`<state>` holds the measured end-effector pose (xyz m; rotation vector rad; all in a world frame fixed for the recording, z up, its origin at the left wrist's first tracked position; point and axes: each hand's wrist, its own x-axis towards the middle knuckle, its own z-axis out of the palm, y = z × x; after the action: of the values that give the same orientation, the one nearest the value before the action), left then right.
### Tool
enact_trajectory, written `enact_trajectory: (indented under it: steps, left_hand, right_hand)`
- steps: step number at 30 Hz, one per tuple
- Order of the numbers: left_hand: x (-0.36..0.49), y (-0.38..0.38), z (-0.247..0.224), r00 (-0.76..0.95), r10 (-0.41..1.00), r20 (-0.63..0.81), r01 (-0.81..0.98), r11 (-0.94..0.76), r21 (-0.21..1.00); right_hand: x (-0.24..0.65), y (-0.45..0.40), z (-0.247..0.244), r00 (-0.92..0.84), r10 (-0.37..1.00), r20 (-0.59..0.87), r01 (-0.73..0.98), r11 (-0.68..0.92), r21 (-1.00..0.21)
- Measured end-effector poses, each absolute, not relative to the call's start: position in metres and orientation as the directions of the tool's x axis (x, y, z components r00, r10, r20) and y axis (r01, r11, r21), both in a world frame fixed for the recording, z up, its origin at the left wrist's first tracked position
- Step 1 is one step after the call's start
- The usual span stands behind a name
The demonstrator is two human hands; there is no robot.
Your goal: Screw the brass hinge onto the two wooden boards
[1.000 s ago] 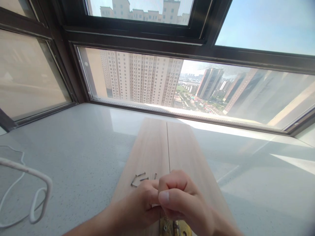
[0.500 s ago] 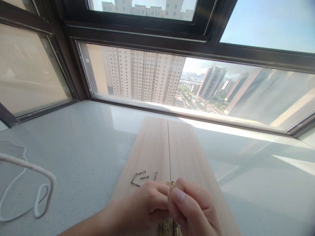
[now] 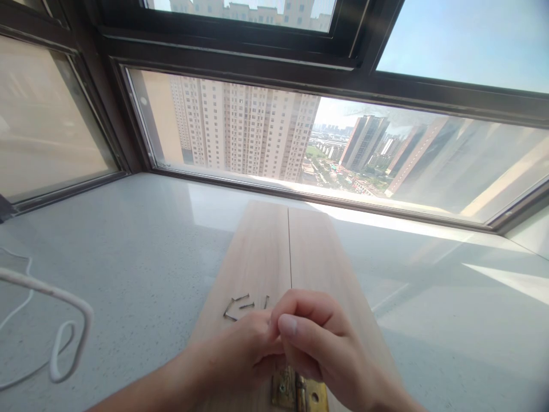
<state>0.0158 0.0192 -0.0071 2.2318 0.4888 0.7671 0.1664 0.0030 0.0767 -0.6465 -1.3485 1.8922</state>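
A brass-coloured hinge (image 3: pixel 316 396) lies across the seam between two pale wooden boards (image 3: pixel 261 246), its upper part covered by my hands. One screw head (image 3: pixel 282 389) shows in its left leaf; a hole is visible in the right leaf. My left hand (image 3: pixel 242 346) is closed above the left board, fingertips hidden behind the other hand. My right hand (image 3: pixel 323 337) is pinched shut against it, thumb over curled fingers. What either hand holds is hidden. Several loose screws (image 3: pixel 246 305) lie on the left board, just beyond my left hand.
The boards rest on a speckled white sill (image 3: pixel 163 252) that runs up to a dark window frame (image 3: pixel 240 183). At the left is a bent white tube (image 3: pixel 86 320), with a thin white cable (image 3: pixel 19 306) beside it.
My right hand has moved slightly left and up, over the fingers of my left hand. More of the hinge's right leaf shows. The whole view has shifted a little.
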Motion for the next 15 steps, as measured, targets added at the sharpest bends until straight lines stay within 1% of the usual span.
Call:
enact_trajectory:
  steps: [3,7,11,15]
  left_hand:
    - [0.018,0.017,-0.006,0.714,0.537,0.449,0.086,-0.704,0.704]
    - [0.02,0.016,-0.001,0.673,0.555,0.489,0.067,-0.705,0.706]
    - [0.02,0.017,0.005,0.656,0.551,0.515,0.012,-0.69,0.724]
    - [0.021,0.019,0.003,0.622,0.551,0.556,-0.014,-0.702,0.712]
  right_hand:
    - [0.165,0.0,0.071,-0.541,0.841,0.012,-0.332,-0.2,-0.922]
    - [0.165,-0.004,0.063,-0.432,0.899,0.067,-0.306,-0.076,-0.949]
    - [0.165,-0.004,0.06,-0.415,0.9,0.134,-0.322,-0.008,-0.947]
    - [0.164,-0.004,0.059,-0.417,0.896,0.15,-0.331,0.004,-0.944]
